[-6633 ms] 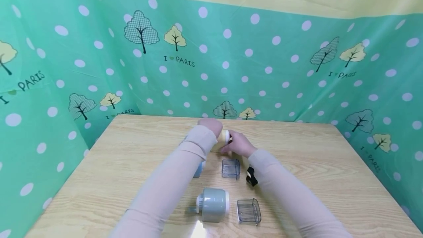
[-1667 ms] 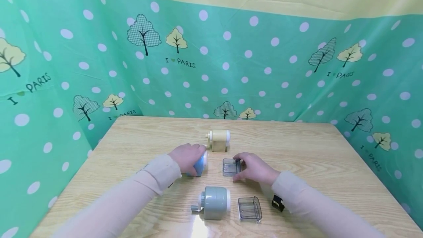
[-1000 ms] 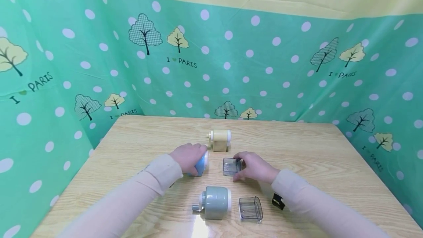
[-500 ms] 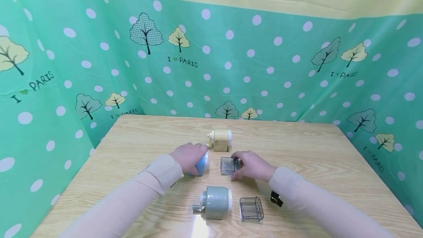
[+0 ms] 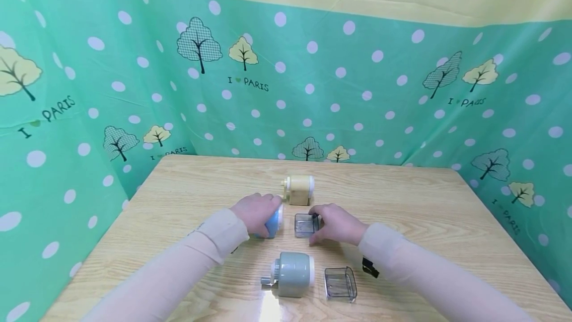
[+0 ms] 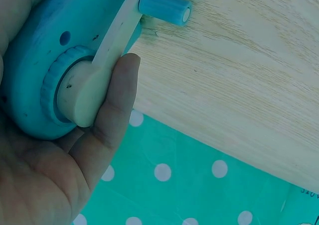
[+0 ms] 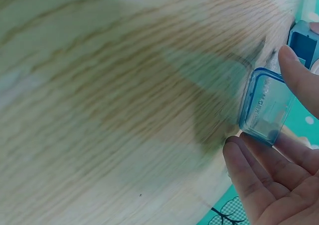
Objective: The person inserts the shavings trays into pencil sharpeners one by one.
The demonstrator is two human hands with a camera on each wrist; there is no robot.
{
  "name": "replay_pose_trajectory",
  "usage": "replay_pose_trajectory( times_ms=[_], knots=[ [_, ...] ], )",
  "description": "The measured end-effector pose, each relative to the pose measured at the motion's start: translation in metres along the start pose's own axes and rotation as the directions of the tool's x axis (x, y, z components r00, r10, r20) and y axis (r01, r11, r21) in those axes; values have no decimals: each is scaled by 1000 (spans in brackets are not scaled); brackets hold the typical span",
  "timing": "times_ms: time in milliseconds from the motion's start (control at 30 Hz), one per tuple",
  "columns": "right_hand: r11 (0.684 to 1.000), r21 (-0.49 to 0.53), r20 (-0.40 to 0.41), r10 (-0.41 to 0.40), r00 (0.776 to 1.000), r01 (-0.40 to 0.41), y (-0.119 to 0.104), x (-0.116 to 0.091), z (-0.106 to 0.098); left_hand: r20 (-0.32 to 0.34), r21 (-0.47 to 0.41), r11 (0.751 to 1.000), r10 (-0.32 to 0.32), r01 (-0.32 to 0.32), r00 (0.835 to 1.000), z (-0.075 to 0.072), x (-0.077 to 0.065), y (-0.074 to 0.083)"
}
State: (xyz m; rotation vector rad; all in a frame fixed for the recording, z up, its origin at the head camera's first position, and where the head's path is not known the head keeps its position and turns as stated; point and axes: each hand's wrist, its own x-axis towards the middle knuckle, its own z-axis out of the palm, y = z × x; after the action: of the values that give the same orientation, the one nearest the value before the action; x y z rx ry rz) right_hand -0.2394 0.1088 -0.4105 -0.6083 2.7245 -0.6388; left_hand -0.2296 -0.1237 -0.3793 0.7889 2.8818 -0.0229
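My left hand (image 5: 254, 212) grips a blue crank pencil sharpener (image 5: 273, 223) at the table's middle. In the left wrist view its white crank (image 6: 112, 40), tipped by a blue knob (image 6: 164, 8), rises past my fingers. Just to the right, my right hand (image 5: 338, 224) holds a clear shavings drawer (image 5: 305, 225) between thumb and fingers. A gap separates drawer and sharpener. The right wrist view shows the sharpener's open drawer slot (image 7: 303, 46) beyond the clear drawer (image 7: 269, 105). My left hand covers most of the sharpener in the head view.
Behind stands a cream sharpener (image 5: 300, 190). Nearer me, a grey-green sharpener (image 5: 292, 275) lies with its crank leftward, beside another clear drawer (image 5: 340, 283). A black object (image 5: 370, 267) shows by my right sleeve. Polka-dot curtain (image 5: 286, 88) encloses the wooden table (image 5: 402, 198).
Both hands have left the cream sharpener since the oldest frame. Lately my right hand has shifted the clear drawer slightly left toward the blue sharpener, while my left hand stays in place.
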Motion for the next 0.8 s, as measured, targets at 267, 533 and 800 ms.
replay_pose_trajectory(
  times_ms=[267,533,800],
  knots=[
    [1000,-16,4,-26,1000,26,0,4,1,-7,1,1000,0,0,1000,0,0,0],
    [999,-18,11,-40,999,40,-5,5,1,6,-13,1000,-8,8,1000,-1,0,0],
    [999,-15,22,-42,999,43,-11,5,-1,15,-15,1000,-4,5,1000,-1,0,0]
  ],
)
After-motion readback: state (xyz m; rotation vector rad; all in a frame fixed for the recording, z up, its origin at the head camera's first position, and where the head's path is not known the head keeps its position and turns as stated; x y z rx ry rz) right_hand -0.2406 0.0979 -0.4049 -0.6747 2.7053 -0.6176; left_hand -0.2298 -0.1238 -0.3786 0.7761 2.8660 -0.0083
